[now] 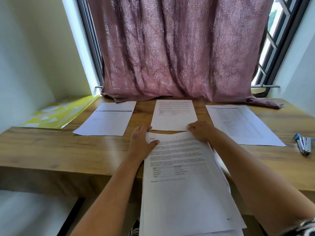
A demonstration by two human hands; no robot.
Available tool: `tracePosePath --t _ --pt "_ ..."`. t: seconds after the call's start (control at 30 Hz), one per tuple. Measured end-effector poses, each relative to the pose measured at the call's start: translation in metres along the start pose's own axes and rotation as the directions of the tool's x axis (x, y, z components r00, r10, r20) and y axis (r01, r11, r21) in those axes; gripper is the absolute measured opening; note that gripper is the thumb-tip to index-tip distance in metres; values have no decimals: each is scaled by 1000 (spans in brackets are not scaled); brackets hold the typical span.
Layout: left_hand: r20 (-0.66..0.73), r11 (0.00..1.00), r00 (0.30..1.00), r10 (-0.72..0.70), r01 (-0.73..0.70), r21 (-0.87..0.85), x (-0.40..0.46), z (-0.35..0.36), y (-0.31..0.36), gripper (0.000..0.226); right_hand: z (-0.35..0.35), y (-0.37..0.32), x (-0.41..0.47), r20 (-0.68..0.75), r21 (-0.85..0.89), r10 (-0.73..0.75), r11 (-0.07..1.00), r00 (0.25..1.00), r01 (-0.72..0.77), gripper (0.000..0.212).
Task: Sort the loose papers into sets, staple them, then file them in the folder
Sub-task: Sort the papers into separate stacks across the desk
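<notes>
Clearly the sorting step is under way: the left hand point(139, 143) grips the near stack of papers point(184, 184) at its top left edge, thumb across the page, while the right hand point(201, 131) pinches the middle sheet point(173, 114) just beyond the stack. Square that sheet on the table point(51, 150) before letting go. The yellow folder point(59, 114) lies far left of the left hand, the stapler point(304, 144) well right of the right hand.
</notes>
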State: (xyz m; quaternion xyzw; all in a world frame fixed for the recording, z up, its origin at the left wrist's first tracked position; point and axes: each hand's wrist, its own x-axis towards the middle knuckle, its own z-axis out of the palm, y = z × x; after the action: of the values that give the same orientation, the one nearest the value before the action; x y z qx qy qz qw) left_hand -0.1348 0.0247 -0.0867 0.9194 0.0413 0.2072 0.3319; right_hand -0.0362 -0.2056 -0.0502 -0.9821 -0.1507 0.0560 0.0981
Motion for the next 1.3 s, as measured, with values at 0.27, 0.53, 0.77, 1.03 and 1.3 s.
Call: tracePosePath --t 0.27,0.53,0.77,1.03,1.3 --pt "-317 891 944 -95 -61 -449 9 -26 28 55 -8 9 -48 -257 465 -5 876 966 128 97" --pt "-164 649 867 -471 215 -729 61 -28 26 35 14 -2 -116 -374 575 67 799 925 175 85" --pt "234 353 776 -586 505 -788 77 -17 29 88 12 7 -50 -209 890 304 453 930 51 20" --pt "-56 886 950 -306 263 -382 35 3 8 40 7 0 35 -274 701 297 712 915 -22 36" --pt "128 981 972 -195 193 28 16 3 -17 54 5 10 57 -302 497 281 862 911 -101 36"
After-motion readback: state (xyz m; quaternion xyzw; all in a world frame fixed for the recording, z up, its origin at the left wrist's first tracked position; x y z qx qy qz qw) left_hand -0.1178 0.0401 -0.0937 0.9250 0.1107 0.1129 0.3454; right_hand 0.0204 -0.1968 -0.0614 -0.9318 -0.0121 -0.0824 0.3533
